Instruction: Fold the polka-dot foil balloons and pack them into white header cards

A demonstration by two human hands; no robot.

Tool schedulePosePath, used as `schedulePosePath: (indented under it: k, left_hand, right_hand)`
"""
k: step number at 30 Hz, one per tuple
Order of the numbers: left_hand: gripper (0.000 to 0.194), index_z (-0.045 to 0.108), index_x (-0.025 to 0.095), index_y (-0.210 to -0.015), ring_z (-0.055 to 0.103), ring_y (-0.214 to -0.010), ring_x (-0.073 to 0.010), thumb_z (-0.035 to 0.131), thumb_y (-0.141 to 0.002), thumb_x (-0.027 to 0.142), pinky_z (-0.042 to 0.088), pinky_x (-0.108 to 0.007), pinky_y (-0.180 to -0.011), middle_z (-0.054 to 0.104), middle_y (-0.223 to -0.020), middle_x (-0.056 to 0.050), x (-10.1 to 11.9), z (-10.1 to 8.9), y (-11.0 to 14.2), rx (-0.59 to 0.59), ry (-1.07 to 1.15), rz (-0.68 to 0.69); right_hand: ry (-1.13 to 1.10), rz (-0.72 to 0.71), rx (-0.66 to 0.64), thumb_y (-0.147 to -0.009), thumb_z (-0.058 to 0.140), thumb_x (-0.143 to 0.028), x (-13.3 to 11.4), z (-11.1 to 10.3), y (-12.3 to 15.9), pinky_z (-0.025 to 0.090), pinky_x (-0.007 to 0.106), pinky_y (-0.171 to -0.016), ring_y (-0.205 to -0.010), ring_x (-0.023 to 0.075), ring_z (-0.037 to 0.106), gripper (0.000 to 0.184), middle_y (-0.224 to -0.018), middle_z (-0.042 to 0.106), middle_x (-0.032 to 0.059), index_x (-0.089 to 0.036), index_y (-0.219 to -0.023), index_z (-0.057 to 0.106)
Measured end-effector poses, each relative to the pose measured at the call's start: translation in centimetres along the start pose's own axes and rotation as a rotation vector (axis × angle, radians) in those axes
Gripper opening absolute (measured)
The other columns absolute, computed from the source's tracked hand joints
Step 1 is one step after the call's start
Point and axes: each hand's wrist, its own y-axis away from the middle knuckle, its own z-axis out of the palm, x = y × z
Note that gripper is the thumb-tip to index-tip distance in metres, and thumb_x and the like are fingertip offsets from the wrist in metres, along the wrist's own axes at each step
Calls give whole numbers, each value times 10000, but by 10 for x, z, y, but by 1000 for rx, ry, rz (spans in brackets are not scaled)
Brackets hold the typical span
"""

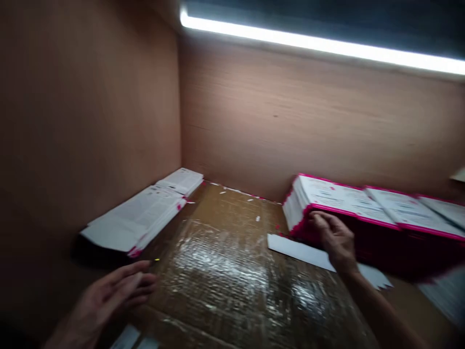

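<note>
Above taped cardboard (214, 232), our left hand (112, 291) hangs wide open near a white stack (134, 218). Our right hand (336, 240) curls against a pink-edged stack (341, 206), above a white strip (301, 252); whether it grips, we cannot tell.

- Right stack (378, 208): far end cut off by right edge; print too small to read.
- Paper strip (290, 247): middle hidden behind right hand (336, 237), itself slightly blurred.
- Left hand (112, 291): wrist runs off bottom edge.
- Yellow speck (156, 260): too small to identify, perhaps paper.
- White scraps (125, 338): cut off by bottom edge.
</note>
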Motion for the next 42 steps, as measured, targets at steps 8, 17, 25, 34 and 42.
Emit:
schedulePosePath:
  k: [8,17,25,34,42]
  left_hand:
    - [503,662,183,-1161,734,-898,-237,520,-889,582,618,-313,-764,761,-981,-100,-15,-33,6,-137,-71,91]
    - [674,510,105,-1397,365,-1387,-419,724,-782,279,366,-578,-1115,486,-1465,-175,3,-14,-109,230,-1198,768]
    - [559,486,98,-1424,394,-1348,-466,466,-867,49,356,-606,-1092,479,-1459,-205,-6,-3,-119,240,-1534,569]
    - [578,471,105,-1433,420,-1327,-470,438,-861,31,385,-605,-1068,483,-1455,-206,-4,-3,-116,206,-1614,536]
    - [619,506,106,-1407,461,-1300,-457,356,-827,-47,416,-596,-1039,507,-1433,-205,-2,1,-113,226,-1673,503]
  right_hand:
    - [638,-590,-863,-951,490,-286,-109,322,57,465,319,-905,-1095,237,598,360,-1246,602,124,-209,-1300,538]
    - [861,-771,-1099,-853,604,-275,-91,408,13,473,325,-848,-1046,258,607,481,-1282,526,155,-177,-1308,482]
    - [833,-923,-1161,-953,532,-303,-81,414,-5,423,264,-861,-1089,206,582,265,-1207,601,101,-191,-1193,528]
    - [870,-908,-1118,-957,523,-429,-79,419,3,416,271,-700,-935,229,635,319,-1086,662,133,-135,-1074,557]
    - [869,-921,-1137,-1002,430,-311,-91,412,-3,413,247,-721,-927,201,643,230,-1113,663,124,-143,-1087,561]
